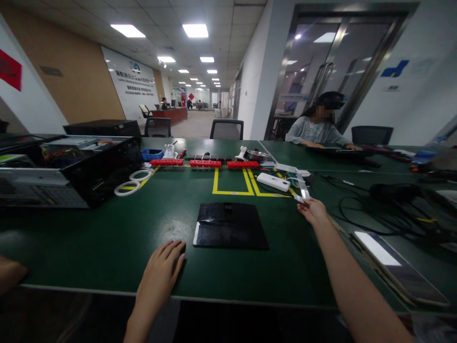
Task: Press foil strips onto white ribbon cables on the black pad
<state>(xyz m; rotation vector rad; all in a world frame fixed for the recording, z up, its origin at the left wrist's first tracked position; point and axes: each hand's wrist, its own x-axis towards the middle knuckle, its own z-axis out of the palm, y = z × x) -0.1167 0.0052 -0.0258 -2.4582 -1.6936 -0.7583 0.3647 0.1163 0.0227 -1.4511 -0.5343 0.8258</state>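
Strip, pale [303, 185]: right half of the green table [117, 247], about mid-depth. Long axis runs roughly far edge to near edge, canted slightly right; near end points at the near edge. Open computer case [103, 164] sits at the table's left side. Black panel [230, 226] lies flat mid-table toward the near edge, long axis left-right. Right hand [311, 209]: fingertips narrowed at the strip's near end; can't tell if they pinch the strip or a small pale piece there. Left hand [162, 267]: palm down just inside the near edge, left of the panel, fingers loosely extended; dark patch by the thumb, can't tell if anything's held. Phone [396, 267] near the near right corner. White box [273, 182] just left of the strip.
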